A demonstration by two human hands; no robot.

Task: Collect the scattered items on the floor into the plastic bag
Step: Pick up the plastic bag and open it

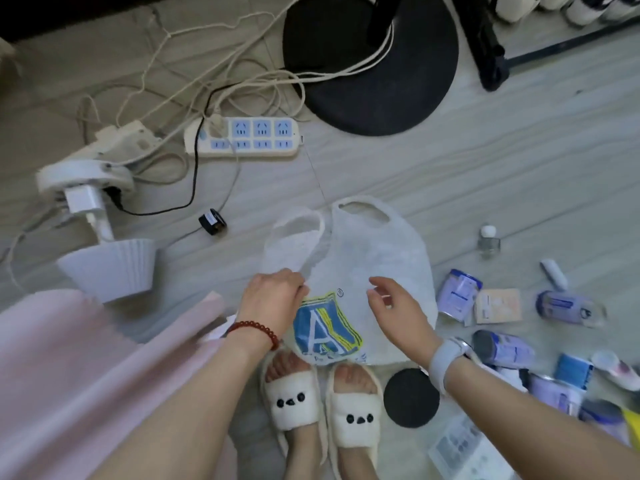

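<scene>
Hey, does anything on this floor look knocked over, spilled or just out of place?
Yes. The white pleated-shade lamp lies tipped on its side at the left, near the tangled cords. Right of the white plastic bag, several purple cans lie toppled among loose packets. Nothing looks spilled.

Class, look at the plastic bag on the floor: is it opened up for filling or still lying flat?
Still flat. The plastic bag lies spread on the floor, handles uppermost, nothing bulging inside; the left hand pinches its edge.

One plastic bag (374, 258), two slippers (294, 400).
</scene>
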